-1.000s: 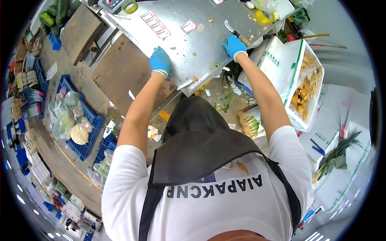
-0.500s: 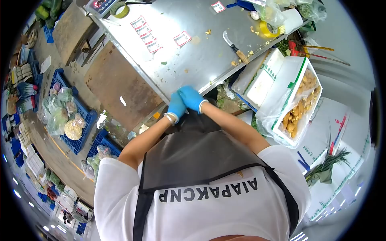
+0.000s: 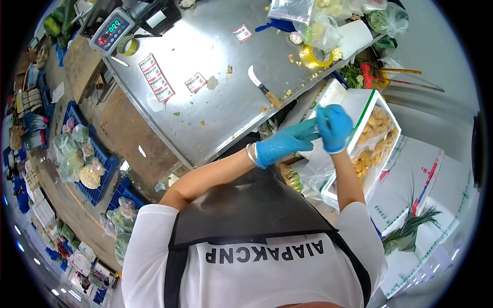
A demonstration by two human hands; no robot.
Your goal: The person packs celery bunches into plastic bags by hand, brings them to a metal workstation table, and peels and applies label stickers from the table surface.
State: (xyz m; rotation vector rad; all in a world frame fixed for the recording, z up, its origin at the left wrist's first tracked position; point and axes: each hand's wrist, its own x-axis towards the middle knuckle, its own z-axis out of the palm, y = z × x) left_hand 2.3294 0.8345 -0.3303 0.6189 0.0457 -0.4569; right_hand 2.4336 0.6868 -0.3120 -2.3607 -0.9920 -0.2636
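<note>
Both hands wear blue gloves and are close together to the right of the apron, beside the foam box of ginger (image 3: 377, 128). My left hand (image 3: 287, 142) reaches across with its fingers apart, their tips at my other hand. My right hand (image 3: 334, 128) is raised in front of the box's near edge with its fingers curled in; whatever they hold, if anything, is hidden. A curved knife (image 3: 264, 87) with a wooden handle lies on the metal table (image 3: 205, 118), above and left of my hands.
The table bears label strips (image 3: 156, 78), a yellow tape roll (image 3: 316, 57), a digital scale (image 3: 112, 32) and bagged vegetables (image 3: 318, 32). Blue crates (image 3: 97, 179) with bags stand on the floor at left. Green stalks (image 3: 413, 226) lie on foam boxes at lower right.
My hands were first apart at the table's edge, then together over the apron, and are now farther right by the ginger box. The view has shifted, showing more of the scale.
</note>
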